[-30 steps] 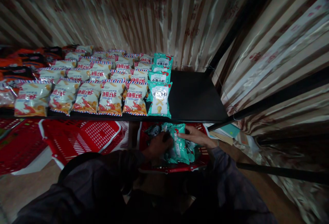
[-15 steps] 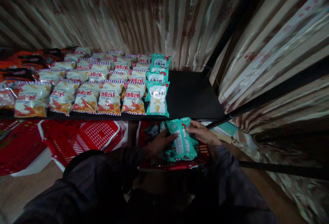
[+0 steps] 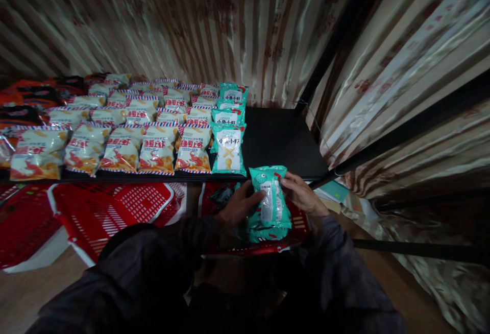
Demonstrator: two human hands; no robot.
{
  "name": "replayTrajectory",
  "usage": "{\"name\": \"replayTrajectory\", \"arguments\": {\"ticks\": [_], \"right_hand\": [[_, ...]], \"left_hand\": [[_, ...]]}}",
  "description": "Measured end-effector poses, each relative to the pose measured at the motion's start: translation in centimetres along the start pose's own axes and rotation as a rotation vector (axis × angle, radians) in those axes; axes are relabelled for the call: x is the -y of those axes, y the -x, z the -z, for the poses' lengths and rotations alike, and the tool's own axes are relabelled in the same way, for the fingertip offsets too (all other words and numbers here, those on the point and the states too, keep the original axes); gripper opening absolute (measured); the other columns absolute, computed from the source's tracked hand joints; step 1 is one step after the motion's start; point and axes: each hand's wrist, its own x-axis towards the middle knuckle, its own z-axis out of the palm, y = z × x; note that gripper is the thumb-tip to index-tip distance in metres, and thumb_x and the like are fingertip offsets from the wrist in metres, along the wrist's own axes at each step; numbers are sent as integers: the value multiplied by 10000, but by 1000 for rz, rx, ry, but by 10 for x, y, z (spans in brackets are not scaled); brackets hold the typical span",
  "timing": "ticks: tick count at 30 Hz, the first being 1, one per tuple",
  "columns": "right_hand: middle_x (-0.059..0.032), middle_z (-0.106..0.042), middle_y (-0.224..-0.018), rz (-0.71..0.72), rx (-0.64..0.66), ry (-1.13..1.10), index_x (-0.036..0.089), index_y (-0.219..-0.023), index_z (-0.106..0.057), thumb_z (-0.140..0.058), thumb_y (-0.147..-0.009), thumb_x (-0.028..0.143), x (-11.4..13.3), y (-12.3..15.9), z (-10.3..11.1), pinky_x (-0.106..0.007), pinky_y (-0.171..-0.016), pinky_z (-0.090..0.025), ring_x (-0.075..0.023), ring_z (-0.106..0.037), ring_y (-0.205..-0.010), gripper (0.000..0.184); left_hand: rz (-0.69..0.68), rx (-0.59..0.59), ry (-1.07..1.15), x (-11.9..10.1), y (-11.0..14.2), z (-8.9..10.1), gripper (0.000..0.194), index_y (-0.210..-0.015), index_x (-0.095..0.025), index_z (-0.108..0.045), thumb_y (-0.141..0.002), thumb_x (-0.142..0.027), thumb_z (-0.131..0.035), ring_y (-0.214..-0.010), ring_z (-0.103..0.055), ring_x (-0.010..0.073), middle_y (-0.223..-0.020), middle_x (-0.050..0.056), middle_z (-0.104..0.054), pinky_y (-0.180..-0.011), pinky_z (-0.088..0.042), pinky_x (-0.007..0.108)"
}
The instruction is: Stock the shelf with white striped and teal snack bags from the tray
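Both hands hold a teal snack bag (image 3: 270, 198) upright, its back face towards me, above a red basket (image 3: 296, 234). My left hand (image 3: 239, 206) grips the bag's left edge and my right hand (image 3: 300, 193) grips its right edge. More teal bags (image 3: 264, 233) lie in the basket under it. Just beyond, a black shelf (image 3: 283, 142) carries a column of teal bags (image 3: 228, 147) at the right end of rows of white and orange snack bags (image 3: 156, 147).
The shelf's right part is bare black board. An upturned red basket (image 3: 115, 209) and another red basket (image 3: 23, 221) sit on the floor at left. Striped curtains (image 3: 229, 27) hang behind and to the right. A black rail (image 3: 401, 137) crosses at right.
Both hands have lifted one teal bag out of the basket and turned it upright, raising it towards the shelf edge. The view has shifted slightly right.
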Motion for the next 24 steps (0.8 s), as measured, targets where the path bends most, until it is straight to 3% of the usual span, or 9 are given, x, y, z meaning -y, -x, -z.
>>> {"name": "replayTrajectory", "arguments": {"ticks": [3,7,13,24], "right_hand": [[-30,-726,-928,38,20,18,236,-1156,-665,-722,-772,524,2,0,1,-291,-729,-498,-199,-667,-849,484],[-23,-719,-866,77,24,92,232,-1244,-623,-709,-770,583,1,-3,2,-272,-651,-478,-181,-644,-743,596],[-8,-697,-767,122,-29,128,248,-1260,-614,-732,-709,644,-4,-9,1,-287,-650,-488,-194,-639,-710,689],[-22,-732,-864,222,-162,172,215,-1105,-689,-698,-788,556,-2,-13,-3,-282,-697,-484,-192,-645,-761,466]], "left_hand": [[-88,-17,-120,-6,-3,0,509,-1125,-170,-598,-770,-524,-685,-1073,-605,256,-1158,77,-678,-960,-462,395],[-161,-67,-285,-12,-8,2,442,-1071,-163,-600,-817,-524,-621,-971,-610,223,-1031,56,-688,-865,-486,335],[-181,-52,-280,-12,-16,3,445,-1105,-168,-599,-828,-516,-615,-943,-621,217,-995,48,-696,-845,-499,325],[-195,-24,-224,-11,-20,-1,493,-1229,-164,-550,-845,-468,-604,-1069,-604,250,-1158,87,-674,-902,-490,354]]}}
